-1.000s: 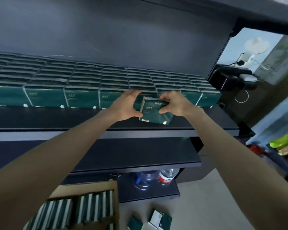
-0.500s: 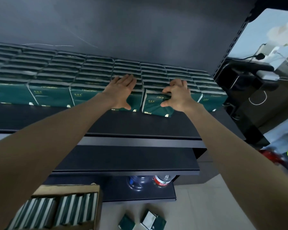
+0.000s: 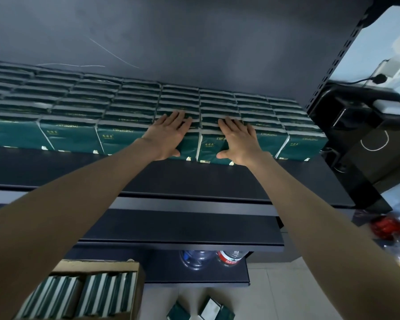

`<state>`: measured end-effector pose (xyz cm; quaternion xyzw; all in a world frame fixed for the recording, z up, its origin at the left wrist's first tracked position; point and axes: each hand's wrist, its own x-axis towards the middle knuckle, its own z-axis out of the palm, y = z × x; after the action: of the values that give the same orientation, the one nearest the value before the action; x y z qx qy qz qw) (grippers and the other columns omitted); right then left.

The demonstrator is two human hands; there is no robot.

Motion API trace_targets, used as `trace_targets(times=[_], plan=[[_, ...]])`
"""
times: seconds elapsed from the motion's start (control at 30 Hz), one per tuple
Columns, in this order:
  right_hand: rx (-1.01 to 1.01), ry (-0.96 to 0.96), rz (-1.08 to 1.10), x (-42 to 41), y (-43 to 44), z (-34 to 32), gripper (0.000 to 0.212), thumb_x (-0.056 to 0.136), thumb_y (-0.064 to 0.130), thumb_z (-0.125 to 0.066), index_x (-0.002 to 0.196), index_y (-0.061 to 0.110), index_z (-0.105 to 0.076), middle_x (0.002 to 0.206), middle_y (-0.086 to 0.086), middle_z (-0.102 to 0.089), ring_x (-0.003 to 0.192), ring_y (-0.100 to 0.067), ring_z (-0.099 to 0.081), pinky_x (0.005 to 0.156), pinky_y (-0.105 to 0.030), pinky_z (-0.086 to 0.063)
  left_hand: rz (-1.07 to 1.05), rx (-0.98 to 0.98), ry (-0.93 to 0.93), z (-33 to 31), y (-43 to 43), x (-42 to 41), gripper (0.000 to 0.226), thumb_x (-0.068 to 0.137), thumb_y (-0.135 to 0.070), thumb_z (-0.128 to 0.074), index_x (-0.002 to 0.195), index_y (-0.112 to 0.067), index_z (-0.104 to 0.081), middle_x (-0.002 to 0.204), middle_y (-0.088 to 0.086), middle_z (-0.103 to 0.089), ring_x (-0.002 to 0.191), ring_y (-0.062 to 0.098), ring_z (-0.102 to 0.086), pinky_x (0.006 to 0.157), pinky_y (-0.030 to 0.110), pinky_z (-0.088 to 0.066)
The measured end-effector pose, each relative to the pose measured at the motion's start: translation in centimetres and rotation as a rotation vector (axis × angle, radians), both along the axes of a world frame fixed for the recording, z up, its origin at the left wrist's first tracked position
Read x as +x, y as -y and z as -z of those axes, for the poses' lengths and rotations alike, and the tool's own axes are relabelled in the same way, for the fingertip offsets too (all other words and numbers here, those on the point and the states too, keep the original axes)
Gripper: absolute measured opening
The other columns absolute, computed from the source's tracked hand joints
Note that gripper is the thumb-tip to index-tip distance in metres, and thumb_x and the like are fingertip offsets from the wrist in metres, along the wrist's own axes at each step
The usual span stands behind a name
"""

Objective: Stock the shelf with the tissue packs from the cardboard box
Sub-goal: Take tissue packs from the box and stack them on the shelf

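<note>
Dark green tissue packs [image 3: 69, 135] fill the top shelf [image 3: 194, 181] in several tight rows, front faces toward me. My left hand [image 3: 169, 135] lies flat with fingers spread on the front pack left of centre. My right hand [image 3: 238, 139] lies flat on the neighbouring front pack [image 3: 210, 148], thumb against its face. Neither hand grips anything. Bottom left, the open cardboard box [image 3: 134, 269] holds more green packs standing on edge.
A bare dark shelf [image 3: 183, 229] sits below the stocked one, and two water bottles [image 3: 231, 257] stand on the lowest level. Loose tissue packs [image 3: 208, 310] lie on the tiled floor. A black upright post [image 3: 337, 65] and black equipment border the right side.
The pack I held in front of the shelf now stands in the front row. Both hands have flattened out on top of the packs, pressing them back in line.
</note>
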<state>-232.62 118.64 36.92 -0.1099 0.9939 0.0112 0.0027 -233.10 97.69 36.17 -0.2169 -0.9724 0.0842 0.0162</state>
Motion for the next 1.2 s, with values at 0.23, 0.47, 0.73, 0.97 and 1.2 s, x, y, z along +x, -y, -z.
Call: trace_targets(times=[0.23,0.47,0.73,0.97,1.2], plan=[[0.043,0.03,0.023,-0.5,0.4,-0.1,0.097,0.086,0.037,-0.067,0.153,0.021,0.001,0.161,-0.001,0.003,0.148,-0.022,0.001,0.118,-0.046,-0.001,-0.014,-0.018,0.023,-0.2,-0.3,-0.3,0.098,0.088,-0.035,-0.063,0.151,-0.01,0.009,0.158,0.015,0.01,0.147,0.026,0.006,0.118,0.038,-0.002],[-0.041,0.093,0.027,1.0,2.3,-3.9,0.101,0.077,0.033,-0.076,0.152,0.017,-0.011,0.16,-0.005,-0.013,0.146,-0.027,-0.015,0.117,-0.048,-0.014,-0.015,0.117,0.083,-4.0,1.5,0.8,0.104,0.081,-0.037,-0.072,0.152,-0.013,-0.001,0.16,0.009,-0.003,0.146,0.026,-0.008,0.118,0.041,-0.01],[-0.251,0.174,-0.06,4.7,10.4,-9.0,0.07,0.08,0.018,-0.076,0.141,0.011,-0.042,0.141,-0.01,-0.047,0.127,-0.026,-0.048,0.106,-0.033,-0.037,-0.082,0.353,0.167,-8.5,10.3,4.7,0.087,0.076,-0.039,-0.077,0.146,-0.014,-0.032,0.144,0.011,-0.045,0.13,0.031,-0.044,0.109,0.046,-0.035],[-0.289,0.227,-0.085,10.0,23.0,-7.7,0.063,0.08,0.019,-0.076,0.136,0.01,-0.049,0.135,-0.01,-0.054,0.121,-0.025,-0.053,0.095,-0.028,-0.039,-0.122,0.366,0.236,-7.1,22.9,10.6,0.073,0.076,-0.038,-0.077,0.137,-0.011,-0.047,0.125,0.009,-0.061,0.114,0.028,-0.056,0.099,0.04,-0.044],[-0.278,0.326,-0.078,15.1,36.3,0.1,0.056,0.082,0.017,-0.074,0.132,0.01,-0.052,0.13,-0.01,-0.054,0.112,-0.028,-0.056,0.094,-0.035,-0.046,-0.166,0.392,0.402,0.7,36.5,16.0,0.072,0.079,-0.039,-0.074,0.139,-0.013,-0.044,0.126,0.006,-0.06,0.113,0.026,-0.056,0.097,0.04,-0.045]])
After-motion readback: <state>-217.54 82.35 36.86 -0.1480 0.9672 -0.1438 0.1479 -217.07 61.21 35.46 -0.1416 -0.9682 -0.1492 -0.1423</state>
